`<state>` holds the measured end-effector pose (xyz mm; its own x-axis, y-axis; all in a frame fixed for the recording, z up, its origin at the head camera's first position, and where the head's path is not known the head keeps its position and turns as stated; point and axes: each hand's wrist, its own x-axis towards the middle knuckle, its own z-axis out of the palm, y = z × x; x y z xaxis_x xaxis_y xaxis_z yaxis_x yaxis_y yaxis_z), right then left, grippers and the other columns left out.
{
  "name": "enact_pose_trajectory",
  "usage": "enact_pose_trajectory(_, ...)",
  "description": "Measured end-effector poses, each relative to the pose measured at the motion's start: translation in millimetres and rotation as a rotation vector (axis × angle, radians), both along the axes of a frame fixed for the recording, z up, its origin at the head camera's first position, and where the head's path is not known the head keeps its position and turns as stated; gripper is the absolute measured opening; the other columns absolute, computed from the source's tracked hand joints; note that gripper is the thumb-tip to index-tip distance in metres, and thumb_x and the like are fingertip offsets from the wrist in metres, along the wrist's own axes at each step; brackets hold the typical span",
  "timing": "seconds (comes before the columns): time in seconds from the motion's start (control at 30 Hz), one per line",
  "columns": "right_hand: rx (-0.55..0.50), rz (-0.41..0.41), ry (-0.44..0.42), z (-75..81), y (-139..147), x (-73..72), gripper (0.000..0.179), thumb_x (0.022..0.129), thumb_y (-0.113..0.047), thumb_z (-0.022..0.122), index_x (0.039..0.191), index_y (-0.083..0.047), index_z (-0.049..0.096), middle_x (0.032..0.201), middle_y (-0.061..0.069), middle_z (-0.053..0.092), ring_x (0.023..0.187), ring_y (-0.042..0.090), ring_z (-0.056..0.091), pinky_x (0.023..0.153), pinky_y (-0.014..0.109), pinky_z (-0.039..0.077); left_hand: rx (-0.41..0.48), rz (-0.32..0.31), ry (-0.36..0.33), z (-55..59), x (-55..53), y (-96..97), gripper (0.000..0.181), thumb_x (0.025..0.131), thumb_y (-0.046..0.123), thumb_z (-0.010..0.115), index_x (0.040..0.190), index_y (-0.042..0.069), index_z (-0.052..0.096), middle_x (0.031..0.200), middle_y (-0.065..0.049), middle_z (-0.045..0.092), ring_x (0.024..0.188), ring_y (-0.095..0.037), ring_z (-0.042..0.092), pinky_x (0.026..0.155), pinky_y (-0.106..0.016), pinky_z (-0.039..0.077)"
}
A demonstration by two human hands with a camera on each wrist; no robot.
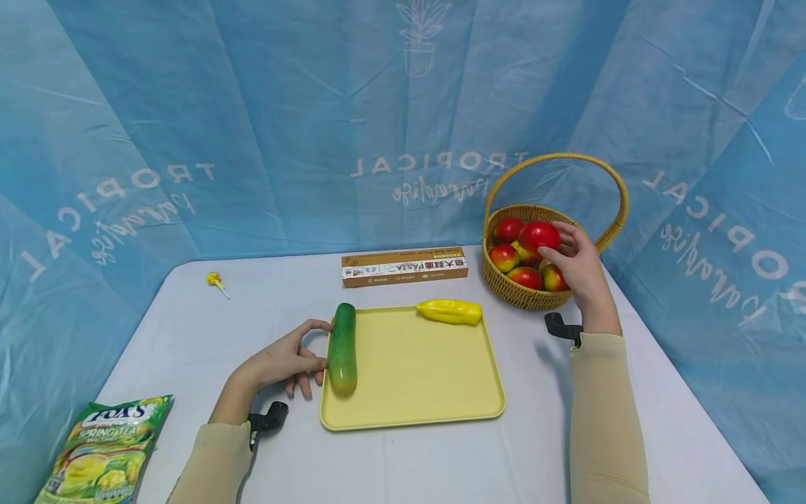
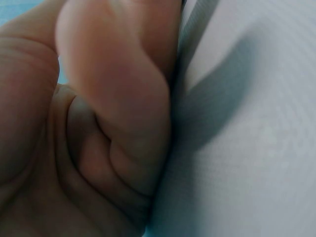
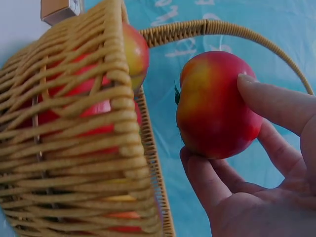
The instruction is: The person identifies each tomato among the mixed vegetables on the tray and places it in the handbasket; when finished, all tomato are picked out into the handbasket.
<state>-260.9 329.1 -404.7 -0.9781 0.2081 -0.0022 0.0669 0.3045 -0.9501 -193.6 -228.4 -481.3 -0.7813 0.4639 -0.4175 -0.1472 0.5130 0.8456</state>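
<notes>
In the head view, my left hand [image 1: 286, 358] is at the left rim of the yellow tray [image 1: 428, 378]. Its index finger and thumb tips touch the left side of a green cucumber [image 1: 343, 350], which lies lengthwise along that rim. The left wrist view shows loosely bent fingers [image 2: 118, 74] close over the white cloth; the cucumber is out of that view. Over the wicker basket [image 1: 527, 297], my right hand [image 1: 579, 262] holds a red and yellow mango [image 3: 217, 106] between thumb and fingers. Several similar mangoes [image 1: 525, 278] fill the basket.
A yellow pepper-like vegetable [image 1: 449, 311] lies at the tray's far right corner. Behind the tray is a pasta box [image 1: 405, 267]. At left are a lollipop [image 1: 215, 281] and a green candy bag [image 1: 103, 451]. The basket's tall handle [image 1: 560, 157] arches above the fruit.
</notes>
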Motion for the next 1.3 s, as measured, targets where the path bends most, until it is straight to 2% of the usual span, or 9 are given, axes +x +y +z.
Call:
enact_pose_trajectory(0.37,0.091,-0.027,0.004,-3.9,2,0.7,0.068,0.104,-0.024,0.069,0.164,-0.019,0.038,0.166,0.019,0.041,0.152,0.041,0.040,0.127,0.062,0.034,0.002,-0.005,0.000,-0.6,0.2,-0.4,0.072,0.102,0.022,0.069,0.160,0.024,0.026,0.084,-0.011,0.078,0.056,-0.021,0.073,0.045,-0.028,0.054)
enact_pose_trajectory(0.67,0.080,-0.038,-0.011,-0.8,4,1.1,0.067,0.105,-0.027,0.068,0.165,-0.020,0.038,0.170,0.015,0.037,0.156,0.038,0.037,0.129,0.057,0.033,0.001,-0.005,0.006,0.1,0.4,0.0,0.073,0.102,0.022,0.069,0.161,0.024,0.026,0.083,-0.011,0.078,0.056,-0.022,0.073,0.046,-0.029,0.054)
enact_pose_trajectory(1.0,0.070,-0.110,0.003,2.4,3,1.2,0.059,0.106,-0.028,0.066,0.161,-0.021,0.045,0.166,0.013,0.042,0.151,0.032,0.043,0.127,0.047,0.039,0.007,-0.005,0.004,0.0,0.2,-0.3,0.073,0.102,0.023,0.070,0.161,0.024,0.026,0.083,-0.010,0.078,0.056,-0.021,0.073,0.046,-0.028,0.054)
enact_pose_trajectory(1.3,0.066,-0.099,0.022,9.8,-1,4.5,0.060,0.106,-0.030,0.066,0.161,-0.020,0.046,0.165,0.011,0.044,0.149,0.030,0.045,0.126,0.046,0.041,0.009,-0.016,0.009,0.1,0.6,-0.1,0.073,0.102,0.023,0.069,0.161,0.022,0.026,0.084,-0.011,0.078,0.057,-0.022,0.074,0.046,-0.028,0.054)
